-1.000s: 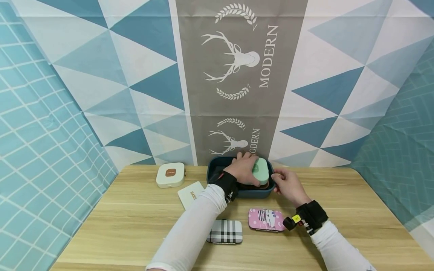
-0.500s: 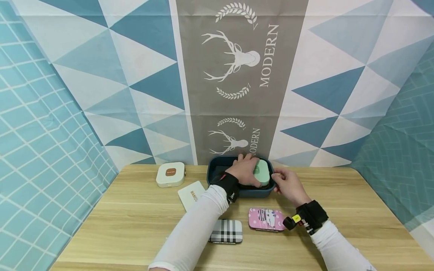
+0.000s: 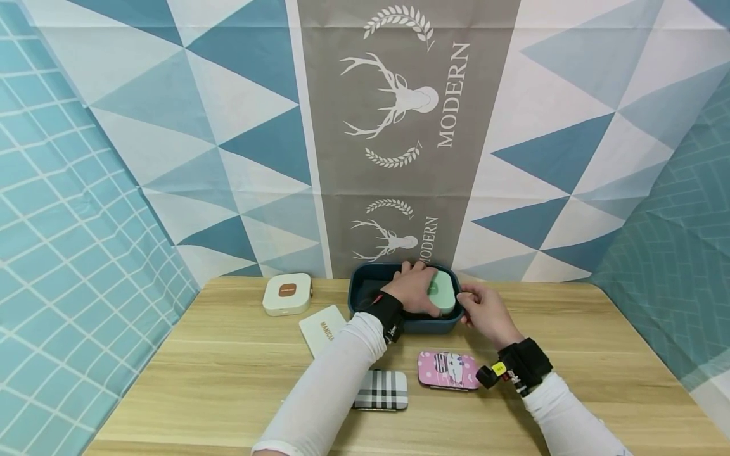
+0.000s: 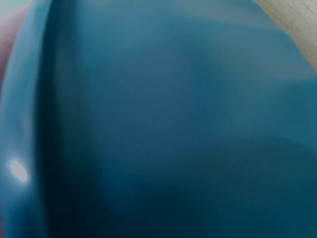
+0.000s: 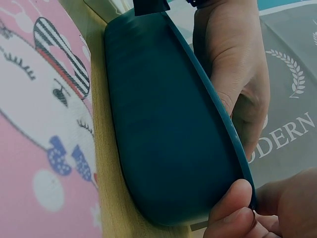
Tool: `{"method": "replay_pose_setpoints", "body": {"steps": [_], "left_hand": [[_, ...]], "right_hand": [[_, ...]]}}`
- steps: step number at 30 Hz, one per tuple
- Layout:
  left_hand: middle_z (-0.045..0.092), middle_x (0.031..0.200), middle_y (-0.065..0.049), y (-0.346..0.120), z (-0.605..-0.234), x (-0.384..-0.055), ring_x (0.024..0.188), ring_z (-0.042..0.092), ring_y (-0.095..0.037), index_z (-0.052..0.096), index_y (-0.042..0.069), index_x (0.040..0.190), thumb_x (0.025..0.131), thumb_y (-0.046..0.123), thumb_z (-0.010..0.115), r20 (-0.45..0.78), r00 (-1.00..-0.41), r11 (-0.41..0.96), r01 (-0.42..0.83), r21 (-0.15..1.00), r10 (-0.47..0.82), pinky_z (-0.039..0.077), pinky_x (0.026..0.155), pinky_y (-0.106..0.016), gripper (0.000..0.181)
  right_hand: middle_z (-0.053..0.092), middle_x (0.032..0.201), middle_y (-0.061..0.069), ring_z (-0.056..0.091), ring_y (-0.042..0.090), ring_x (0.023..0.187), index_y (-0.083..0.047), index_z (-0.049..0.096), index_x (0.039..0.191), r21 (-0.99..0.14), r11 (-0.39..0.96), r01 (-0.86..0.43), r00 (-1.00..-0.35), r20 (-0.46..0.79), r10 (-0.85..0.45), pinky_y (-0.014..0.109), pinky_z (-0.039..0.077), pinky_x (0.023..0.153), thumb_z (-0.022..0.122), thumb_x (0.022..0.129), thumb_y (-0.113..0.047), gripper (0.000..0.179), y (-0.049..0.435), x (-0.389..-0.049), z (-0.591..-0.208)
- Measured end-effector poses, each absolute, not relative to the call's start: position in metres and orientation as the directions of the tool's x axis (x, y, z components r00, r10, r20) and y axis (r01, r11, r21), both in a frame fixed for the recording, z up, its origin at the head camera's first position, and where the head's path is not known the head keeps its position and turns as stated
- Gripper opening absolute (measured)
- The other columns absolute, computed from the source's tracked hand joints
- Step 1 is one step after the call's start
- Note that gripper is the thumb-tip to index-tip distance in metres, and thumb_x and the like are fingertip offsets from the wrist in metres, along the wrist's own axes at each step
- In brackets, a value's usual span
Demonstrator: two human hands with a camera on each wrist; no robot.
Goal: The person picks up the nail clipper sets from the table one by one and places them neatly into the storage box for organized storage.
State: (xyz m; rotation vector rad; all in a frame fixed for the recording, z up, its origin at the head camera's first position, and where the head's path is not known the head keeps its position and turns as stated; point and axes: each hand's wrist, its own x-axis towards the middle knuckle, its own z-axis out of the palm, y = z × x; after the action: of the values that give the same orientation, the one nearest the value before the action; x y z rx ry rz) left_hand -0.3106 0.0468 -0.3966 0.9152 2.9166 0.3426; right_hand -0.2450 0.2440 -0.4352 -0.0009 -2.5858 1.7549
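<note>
In the head view, my left hand (image 3: 412,290) reaches into a dark blue bin (image 3: 431,326) and grips a small mint-green case (image 3: 441,292) with rounded corners, thumb at its near side and fingers over the far side. The case sits at the bin's right end, below the rim. My right hand (image 3: 485,311) pinches the bin's right end at the rim. The right wrist view shows the thumb and fingers (image 5: 233,198) on that rim, with the left hand (image 5: 237,64) behind the wall and the case hidden. Bin wall (image 4: 173,99) fills the left wrist view.
Left of the bin, a white case (image 3: 287,294) with a brown label stands on the wooden table (image 3: 228,367). A cream flat case (image 3: 322,327) lies partly under the left arm. Nearer are a plaid case (image 3: 383,389) and a pink cat-print case (image 3: 448,369). A patterned backdrop (image 3: 393,158) rises behind.
My left hand has lowered the mint-green case deeper into the bin and shifted slightly right. The right hand has stayed at the rim.
</note>
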Motion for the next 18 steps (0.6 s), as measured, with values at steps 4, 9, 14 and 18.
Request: {"method": "replay_pose_setpoints", "body": {"steps": [4, 9, 14, 18], "left_hand": [[0.049, 0.151, -0.006, 0.0480, -0.4016, -0.3154, 0.125, 0.040, -0.027, 0.046, 0.019, 0.162, 0.083, 0.053, 0.087, -0.011, -0.821, 0.804, 0.555, 0.213, 0.570, 0.042, 0.101, -0.041, 0.095], [0.049, 0.151, -0.007, 0.0487, -0.4034, -0.3162, 0.127, 0.040, -0.028, 0.046, 0.019, 0.162, 0.083, 0.053, 0.087, -0.012, -0.821, 0.803, 0.554, 0.219, 0.570, 0.042, 0.102, -0.042, 0.095], [0.049, 0.151, -0.007, 0.0492, -0.4046, -0.3158, 0.127, 0.040, -0.027, 0.046, 0.019, 0.162, 0.083, 0.054, 0.086, -0.006, -0.822, 0.806, 0.556, 0.203, 0.569, 0.042, 0.103, -0.042, 0.095], [0.050, 0.150, -0.007, 0.0496, -0.4052, -0.3155, 0.126, 0.040, -0.028, 0.047, 0.019, 0.161, 0.083, 0.054, 0.086, -0.004, -0.822, 0.804, 0.557, 0.206, 0.570, 0.042, 0.103, -0.042, 0.094]], "right_hand": [[0.061, 0.085, 0.012, 0.063, 0.021, 0.066, 0.007, 0.051, 0.149, -0.927, 0.374, -0.032, -0.999, 0.033, -0.004, 0.029, 0.053, 0.057, 0.051, 0.114, -0.015, 0.042, 0.2435, -0.2438, -0.4345], [0.061, 0.085, 0.012, 0.064, 0.024, 0.067, 0.007, 0.051, 0.148, -0.926, 0.376, -0.032, -0.999, 0.034, -0.002, 0.029, 0.053, 0.056, 0.052, 0.113, -0.016, 0.042, 0.2434, -0.2438, -0.4343], [0.060, 0.086, 0.011, 0.062, 0.021, 0.067, 0.006, 0.051, 0.149, -0.926, 0.377, -0.021, -1.000, 0.023, 0.002, 0.030, 0.054, 0.057, 0.052, 0.114, -0.016, 0.042, 0.2434, -0.2433, -0.4339], [0.061, 0.086, 0.012, 0.062, 0.020, 0.066, 0.007, 0.051, 0.149, -0.927, 0.373, -0.027, -1.000, 0.028, -0.002, 0.030, 0.054, 0.057, 0.052, 0.114, -0.015, 0.042, 0.2432, -0.2431, -0.4336]]}}
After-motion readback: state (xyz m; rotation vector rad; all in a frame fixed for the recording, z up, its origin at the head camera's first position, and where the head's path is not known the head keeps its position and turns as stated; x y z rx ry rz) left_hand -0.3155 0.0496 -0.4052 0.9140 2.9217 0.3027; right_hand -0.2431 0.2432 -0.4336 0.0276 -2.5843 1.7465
